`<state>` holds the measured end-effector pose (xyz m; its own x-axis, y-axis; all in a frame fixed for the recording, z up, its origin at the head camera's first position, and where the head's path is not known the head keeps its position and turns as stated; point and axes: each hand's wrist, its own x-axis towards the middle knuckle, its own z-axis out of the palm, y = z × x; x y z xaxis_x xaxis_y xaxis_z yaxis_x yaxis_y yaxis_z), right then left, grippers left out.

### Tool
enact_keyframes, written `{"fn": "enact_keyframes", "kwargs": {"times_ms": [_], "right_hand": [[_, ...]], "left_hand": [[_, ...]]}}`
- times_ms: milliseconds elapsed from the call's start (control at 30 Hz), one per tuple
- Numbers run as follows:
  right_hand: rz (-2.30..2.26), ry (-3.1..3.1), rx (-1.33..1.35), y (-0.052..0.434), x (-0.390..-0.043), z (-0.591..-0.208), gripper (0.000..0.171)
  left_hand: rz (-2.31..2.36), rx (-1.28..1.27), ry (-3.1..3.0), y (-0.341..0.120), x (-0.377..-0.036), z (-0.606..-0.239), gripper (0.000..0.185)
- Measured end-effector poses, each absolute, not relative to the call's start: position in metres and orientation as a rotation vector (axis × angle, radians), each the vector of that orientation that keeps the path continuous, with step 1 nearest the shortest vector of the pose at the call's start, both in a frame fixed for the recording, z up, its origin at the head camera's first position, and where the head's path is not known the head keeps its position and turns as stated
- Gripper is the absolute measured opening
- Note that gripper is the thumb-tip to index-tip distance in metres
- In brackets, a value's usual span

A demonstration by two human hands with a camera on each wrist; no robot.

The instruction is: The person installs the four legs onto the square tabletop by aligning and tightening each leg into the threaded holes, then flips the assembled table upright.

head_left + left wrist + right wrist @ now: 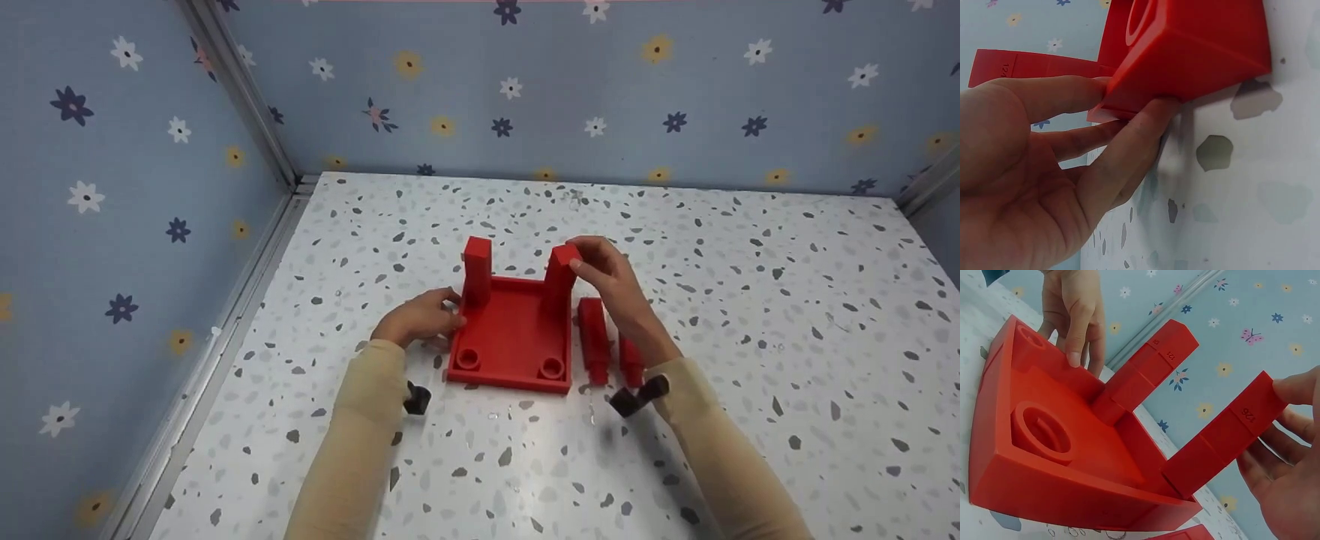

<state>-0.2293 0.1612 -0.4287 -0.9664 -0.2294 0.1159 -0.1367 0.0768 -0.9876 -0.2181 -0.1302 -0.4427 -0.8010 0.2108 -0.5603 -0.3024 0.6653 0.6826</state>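
A red square base with raised rims (517,330), like an upturned toy table, lies on the tabletop. Round sockets (552,367) show in its two near corners. At the far left corner a square red leg (478,270) stands upright; another red leg (559,281) stands in the far right corner. My left hand (420,319) holds the base's left side, thumb by the rim and fingers low against the outside. With thumb and fingers, my right hand (619,289) grips the far right leg near its top. How deep that leg sits is hidden.
Right of the base lie two loose red legs, one in plain sight (593,337) and one (630,360) partly covered by my right wrist. The speckled white table (787,315) meets flowered blue panels (510,90) at the back and left.
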Motion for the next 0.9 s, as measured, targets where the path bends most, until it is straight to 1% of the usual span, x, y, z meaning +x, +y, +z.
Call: {"fn": "enact_keyframes", "kwargs": {"times_ms": [133,300,533,767,900], "right_hand": [[-2.014,2.308,-0.357,0.161,-0.228,-0.429,0.044],[-1.970,2.375,-0.334,0.160,-0.226,-0.427,0.041],[-1.868,2.507,-0.313,0.150,-0.209,-0.403,0.039],[-1.802,2.594,-0.322,0.148,-0.207,-0.402,0.041],[-1.764,2.599,-0.283,0.150,-0.212,-0.408,0.047]], "left_hand": [[1.090,-0.072,2.245,-0.130,-0.218,-0.444,0.043],[1.081,-0.071,2.255,-0.130,-0.217,-0.443,0.043],[1.066,-0.077,2.270,-0.130,-0.218,-0.444,0.044],[1.071,-0.059,2.270,-0.131,-0.217,-0.443,0.043],[1.086,-0.050,2.264,-0.131,-0.217,-0.443,0.043]]}}
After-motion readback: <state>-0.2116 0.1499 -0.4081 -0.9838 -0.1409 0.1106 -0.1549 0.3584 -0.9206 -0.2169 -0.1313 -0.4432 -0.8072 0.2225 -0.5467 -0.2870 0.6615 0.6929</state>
